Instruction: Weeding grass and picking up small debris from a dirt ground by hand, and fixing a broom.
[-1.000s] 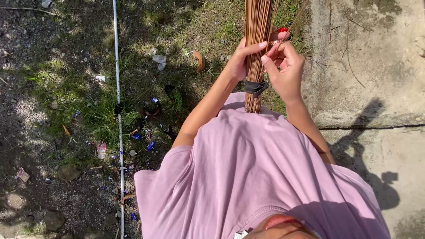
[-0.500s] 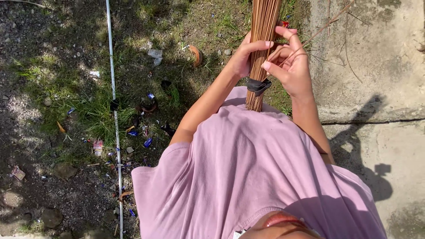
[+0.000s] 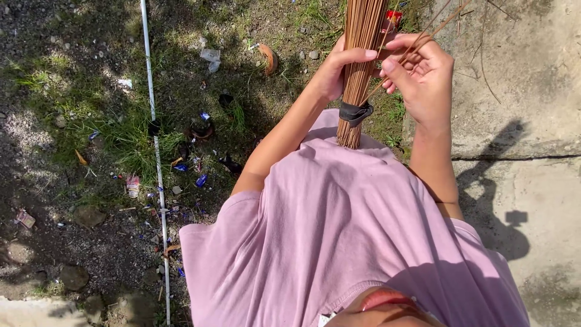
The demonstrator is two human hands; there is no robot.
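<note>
**Stick broom held upright against my shirt, one hand gripping, one hand pinching loose sticks**

The stick broom (image 3: 362,42), a tight bundle of thin brown sticks, stands upright in front of me with its cut end resting against my pink shirt (image 3: 339,224). A dark band (image 3: 354,112) binds the bundle just above that end.

My left hand (image 3: 339,72) is wrapped around the bundle just above the band, thumb laid across the front of the sticks, so it is closed firmly on the broom.

My right hand (image 3: 423,75) sits just beside the bundle on its right. Its fingers are curled and pinched on a few loose sticks (image 3: 436,27) that slant away up and to the right, apart from the main bundle at their far ends.

A small red thing (image 3: 393,16) shows behind the bundle near my right fingertips; I cannot tell what it is.

Below, to my left, the ground is dirt and patchy grass (image 3: 121,139) strewn with scraps of litter (image 3: 181,175), and a white pipe (image 3: 154,151) runs across it. To my right lies a concrete slab (image 3: 520,91) with a crack, and my shadow falls on it.
</note>
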